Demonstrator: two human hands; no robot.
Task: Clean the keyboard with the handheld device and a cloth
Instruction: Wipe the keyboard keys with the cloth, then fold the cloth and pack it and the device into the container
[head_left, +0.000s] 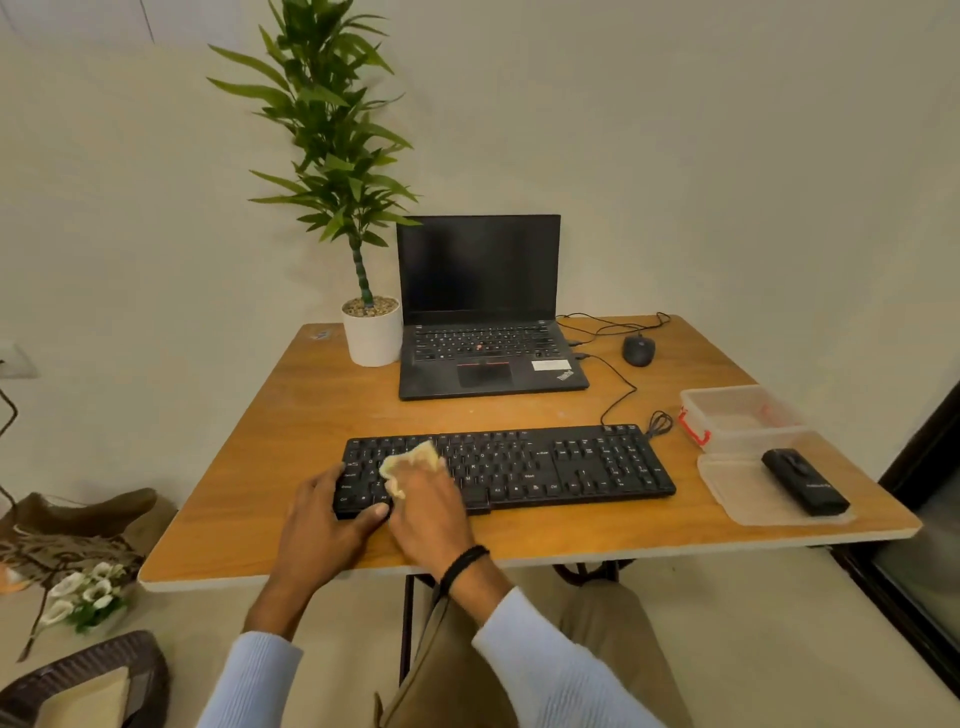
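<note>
Keyboard: black and long. It lies flat on the table, close to the front edge, right in front of me.
Cloth: small and pale yellow. It sits bunched up on the keys near the left end, under my right hand.
Right hand: my fingers curl over the cloth and push it down on the keys.
Left hand: it grips the left end of the keyboard, with my thumb at the front edge and my fingers on top.
Feel of the cloth: soft, light and floppy, I think. A good bunch of it in my fingers should stop it slipping out.
Feel of the keyboard: stiff, light plastic, I think. It could slide on the smooth wood, so I hold it by its end. Rubbing too hard might pop a key.
Device: small and black. It lies on a see-through lid to the right, well apart from my hands.
Around: a see-through box is behind the lid. At the back are an open laptop, a mouse and a plant pot.
In the way: a thin cable runs from the keyboard's back right corner toward the laptop. It could tug if I shift the keyboard.
</note>
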